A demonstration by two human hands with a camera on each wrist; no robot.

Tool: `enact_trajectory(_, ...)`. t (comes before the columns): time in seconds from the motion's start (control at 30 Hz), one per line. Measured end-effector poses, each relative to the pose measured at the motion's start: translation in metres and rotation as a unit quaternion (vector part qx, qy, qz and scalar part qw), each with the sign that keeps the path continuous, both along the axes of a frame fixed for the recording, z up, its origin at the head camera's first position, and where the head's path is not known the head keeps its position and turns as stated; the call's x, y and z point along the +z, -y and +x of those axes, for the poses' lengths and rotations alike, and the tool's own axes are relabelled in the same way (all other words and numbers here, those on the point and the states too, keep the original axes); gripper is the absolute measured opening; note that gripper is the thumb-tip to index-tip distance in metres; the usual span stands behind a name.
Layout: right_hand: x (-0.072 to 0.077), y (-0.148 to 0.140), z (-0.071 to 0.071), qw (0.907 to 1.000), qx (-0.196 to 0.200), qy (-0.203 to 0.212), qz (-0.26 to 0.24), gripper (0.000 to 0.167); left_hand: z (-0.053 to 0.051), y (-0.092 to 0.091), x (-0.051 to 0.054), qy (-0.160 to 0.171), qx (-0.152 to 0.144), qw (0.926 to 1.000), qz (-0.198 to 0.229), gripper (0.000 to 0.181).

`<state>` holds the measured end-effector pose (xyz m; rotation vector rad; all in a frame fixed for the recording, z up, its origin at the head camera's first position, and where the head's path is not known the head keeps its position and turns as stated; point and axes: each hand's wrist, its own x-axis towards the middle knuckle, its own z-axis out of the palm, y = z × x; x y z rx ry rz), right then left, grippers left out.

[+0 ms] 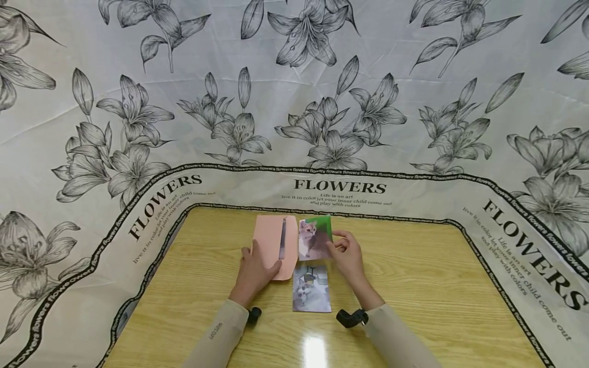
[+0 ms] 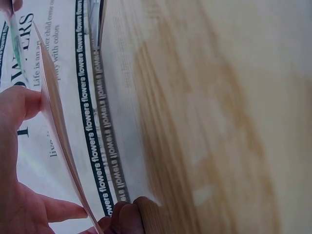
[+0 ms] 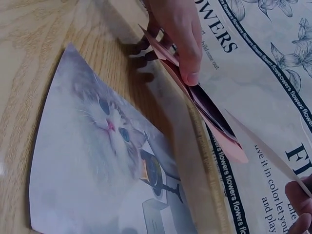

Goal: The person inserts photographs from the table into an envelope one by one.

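A pink envelope (image 1: 268, 231) is held up off the table by my left hand (image 1: 254, 276), thumb on its near face and fingers behind. Through the envelope's opening, a dark strip of a photo (image 3: 210, 108) shows inside. My right hand (image 1: 348, 259) pinches the right edge of a cat photo (image 1: 313, 239) with a green and purple background, just right of the envelope and apart from it in the right wrist view. Below them a second photo (image 1: 312, 294), of a pale cat with blue eyes and a glass, lies on the table.
The wooden table (image 1: 414, 286) extends around the hands. A white cloth with flower prints (image 1: 340, 184) hangs behind it and along the sides. Dark wrist devices (image 1: 352, 318) sit at both sleeves.
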<state>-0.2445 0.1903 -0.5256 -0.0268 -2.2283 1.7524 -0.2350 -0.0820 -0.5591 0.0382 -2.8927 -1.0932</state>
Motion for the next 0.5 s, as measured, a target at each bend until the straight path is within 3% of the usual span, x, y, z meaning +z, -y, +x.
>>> enact_trajectory(0.5, -0.009, 0.026, -0.014, 0.9998, 0.017, -0.010, -0.002, 0.033, -0.001, 0.000, 0.000, -0.009, 0.002, 1.0000, -0.002, 0.112)
